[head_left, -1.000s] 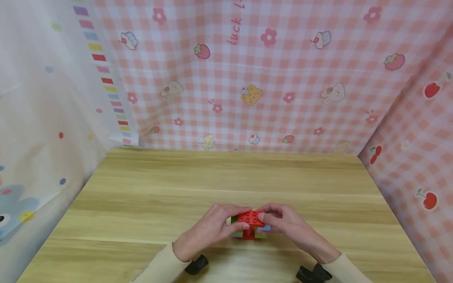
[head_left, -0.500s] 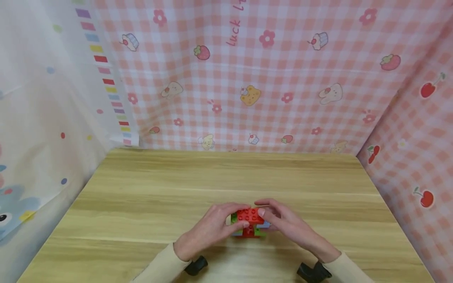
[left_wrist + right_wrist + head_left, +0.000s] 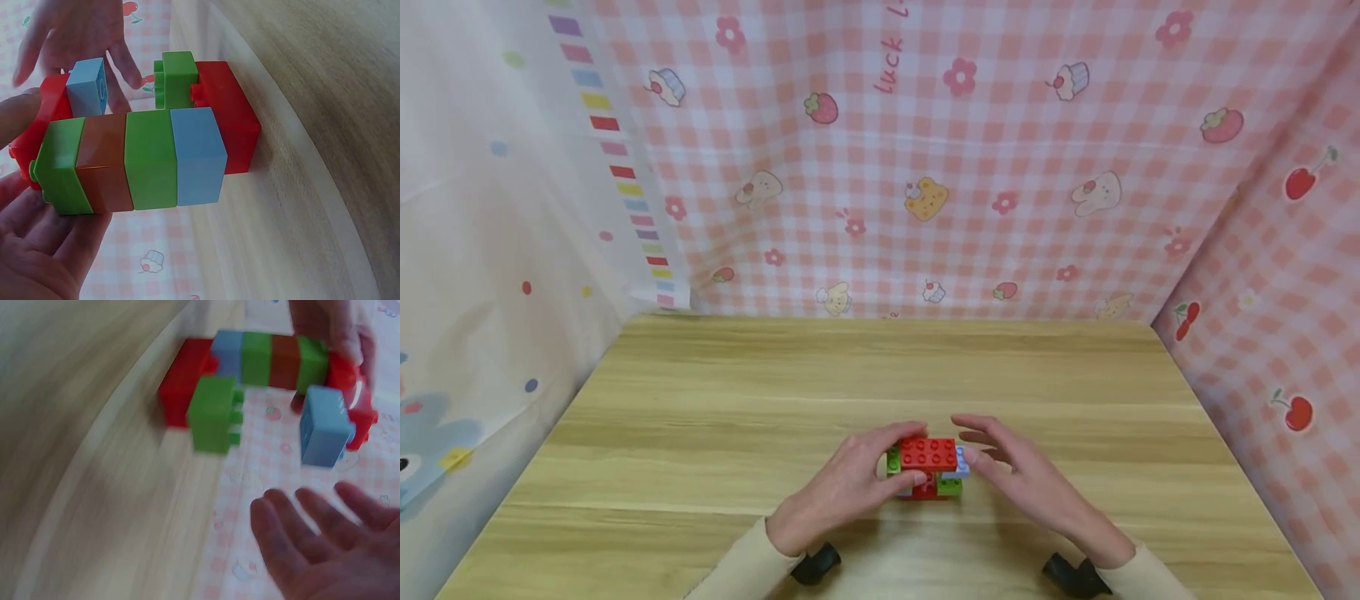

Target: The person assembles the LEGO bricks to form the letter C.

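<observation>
A small tower of toy building bricks stands on the wooden table near its front. Its base is a red brick (image 3: 234, 119), with a column of blue, brown and green bricks (image 3: 150, 159) rising from one end and a single green brick (image 3: 214, 415) on the other. Across the top lies a studded red brick (image 3: 928, 452), and a light blue brick (image 3: 325, 428) juts from under its right end. My left hand (image 3: 850, 471) grips the upper tower, thumb in front and fingers behind. My right hand (image 3: 1033, 479) is just right of it, fingers spread, holding nothing.
The wooden table (image 3: 737, 400) stretches back to a pink checked cloth (image 3: 880, 167). Printed cloths also hang at the left and right sides. Black wrist mounts (image 3: 816, 564) show below both sleeves.
My right thumb has come off the top red brick, and the right hand has drawn away to the right. My left hand keeps its grip. The blue brick now shows more.
</observation>
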The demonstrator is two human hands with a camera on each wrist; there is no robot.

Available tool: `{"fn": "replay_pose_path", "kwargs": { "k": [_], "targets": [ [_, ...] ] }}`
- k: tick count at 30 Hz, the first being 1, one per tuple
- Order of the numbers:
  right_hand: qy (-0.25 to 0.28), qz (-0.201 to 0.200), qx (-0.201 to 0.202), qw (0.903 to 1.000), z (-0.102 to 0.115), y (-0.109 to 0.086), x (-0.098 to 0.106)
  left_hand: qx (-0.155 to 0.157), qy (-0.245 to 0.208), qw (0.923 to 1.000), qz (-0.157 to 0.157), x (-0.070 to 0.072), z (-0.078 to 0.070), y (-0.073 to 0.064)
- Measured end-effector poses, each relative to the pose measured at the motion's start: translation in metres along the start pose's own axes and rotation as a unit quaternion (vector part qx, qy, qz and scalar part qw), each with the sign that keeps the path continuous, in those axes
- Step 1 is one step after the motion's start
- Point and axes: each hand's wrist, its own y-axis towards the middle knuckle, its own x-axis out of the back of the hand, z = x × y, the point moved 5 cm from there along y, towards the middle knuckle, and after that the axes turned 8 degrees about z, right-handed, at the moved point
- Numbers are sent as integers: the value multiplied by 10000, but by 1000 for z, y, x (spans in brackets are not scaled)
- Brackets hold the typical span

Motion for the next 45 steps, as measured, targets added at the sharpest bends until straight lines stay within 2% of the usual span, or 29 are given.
{"fn": "replay_pose_path", "kwargs": {
  "k": [4,9,14,18,24,36,41,45],
  "targets": [
    [-606,-153,377,9973,-1,-3,2,174,-63,9998,83,2,1,-1],
    [-1511,-298,887,9841,0,-5,0,385,21,9989,269,4,5,-4],
    [-1900,-307,1059,9756,0,-7,0,324,68,9990,303,6,12,-11],
    [-1916,-241,907,9770,-1,-8,1,249,113,9995,181,8,16,-16],
    [-1814,-199,785,9801,-4,-8,0,321,38,9994,87,8,22,-22],
    [-1626,-398,1047,9803,-4,-6,-2,316,-501,9982,55,4,27,-25],
    [-1468,-363,884,9845,-4,-4,-2,147,-885,9959,-75,5,28,-25],
    [-1324,-221,605,9891,-5,0,-1,94,-1005,9948,-155,6,29,-26]
  ]
}}
